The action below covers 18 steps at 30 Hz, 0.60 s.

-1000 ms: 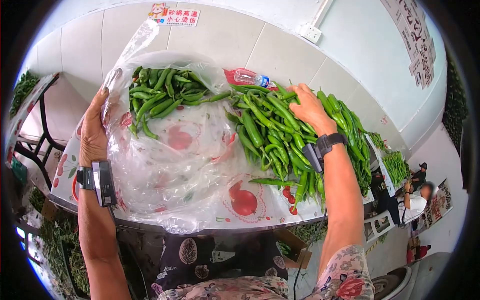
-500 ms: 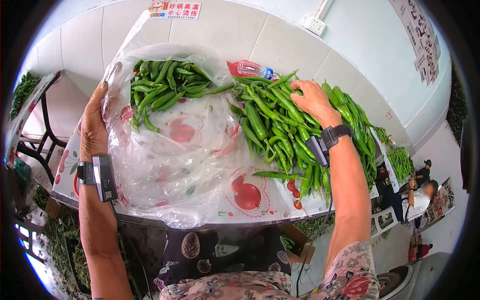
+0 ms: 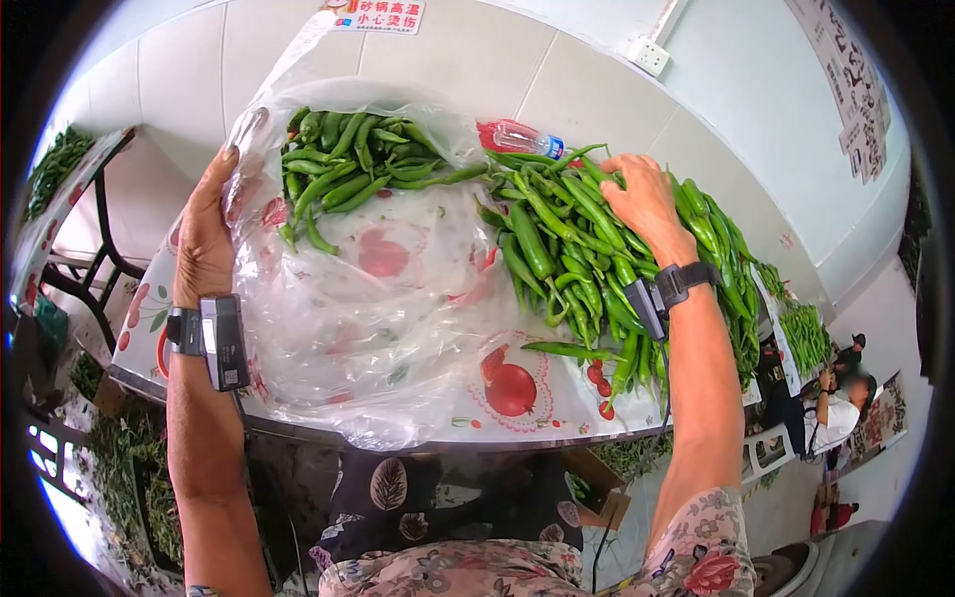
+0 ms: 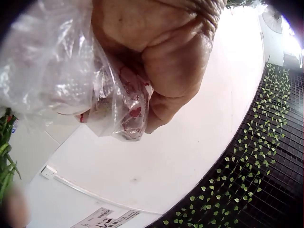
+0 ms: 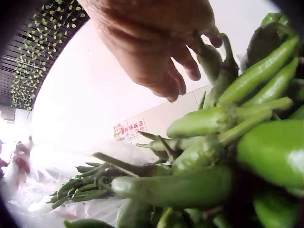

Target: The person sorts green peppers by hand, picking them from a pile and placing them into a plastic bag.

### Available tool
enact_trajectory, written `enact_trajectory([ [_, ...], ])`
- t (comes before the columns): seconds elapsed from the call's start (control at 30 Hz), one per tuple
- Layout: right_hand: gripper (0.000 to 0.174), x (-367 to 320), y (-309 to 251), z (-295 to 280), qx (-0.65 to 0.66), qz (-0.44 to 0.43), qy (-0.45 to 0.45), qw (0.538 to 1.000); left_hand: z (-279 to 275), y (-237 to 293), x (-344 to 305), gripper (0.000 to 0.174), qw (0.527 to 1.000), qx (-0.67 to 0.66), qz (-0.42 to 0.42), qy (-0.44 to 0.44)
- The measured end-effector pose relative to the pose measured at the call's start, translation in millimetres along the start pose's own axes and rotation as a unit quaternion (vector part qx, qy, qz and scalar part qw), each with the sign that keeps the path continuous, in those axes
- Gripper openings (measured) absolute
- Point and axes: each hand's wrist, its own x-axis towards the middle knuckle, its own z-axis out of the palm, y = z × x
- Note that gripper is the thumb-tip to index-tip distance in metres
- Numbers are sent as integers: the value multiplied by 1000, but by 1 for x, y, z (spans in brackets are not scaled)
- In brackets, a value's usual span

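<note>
My left hand grips the left edge of a clear plastic bag, and bunched plastic shows between the thumb and fingers in the left wrist view. Green chili peppers lie inside the bag at its far end. To the right is a big heap of green chili peppers on the table. Over the heap's upper side is my right hand, fingers bent loosely downward. In the right wrist view its fingers are spread, with pepper stems close by the fingertips.
A small plastic bottle lies on red plastic against the tiled wall. The table's printed cover shows at the near edge. More peppers lie farther right, where a person in white is seen. A box stands below.
The head view has shifted slightly, moving the scene right and a little up. My right hand stays over the heap, its fingers shifting slightly; the left hand keeps its grip on the bag.
</note>
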Motion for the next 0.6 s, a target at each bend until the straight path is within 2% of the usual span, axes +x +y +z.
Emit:
enact_trajectory([
  [0.03, 19, 3, -5, 0, 22, -7, 38, 999, 5, 1, -3, 42, 1000, -16, -8, -9],
  [0.13, 18, 11, -31, -13, 76, -38, 62, 994, 2, 0, -2, 42, 1000, -11, 6, -13],
  [0.17, 18, 13, -41, -13, 104, -44, 75, 991, 5, 0, -3, 42, 998, -38, 7, -48],
  [0.27, 22, 16, -80, -17, 241, -35, 8, 970, 14, 5, -9, 43, 997, -37, 29, -61],
  [0.3, 26, 17, -93, -21, 297, -17, -55, 953, 18, 6, -11, 38, 996, -61, 31, -55],
  [0.4, 29, 24, -127, -8, 348, -50, -126, 928, -19, 3, 16, 33, 997, -69, 7, -18],
  [0.47, 32, 29, -151, 11, 353, -112, -139, 919, -22, 5, 17, 30, 995, -100, 0, -25],
  [0.53, 34, 29, -184, 8, 374, -108, -211, 897, -22, 7, 17, 32, 991, -128, -5, -43],
  [0.6, 33, 29, -209, 25, 389, -151, -173, 892, -25, 12, 14, 33, 985, -150, -8, -81],
])
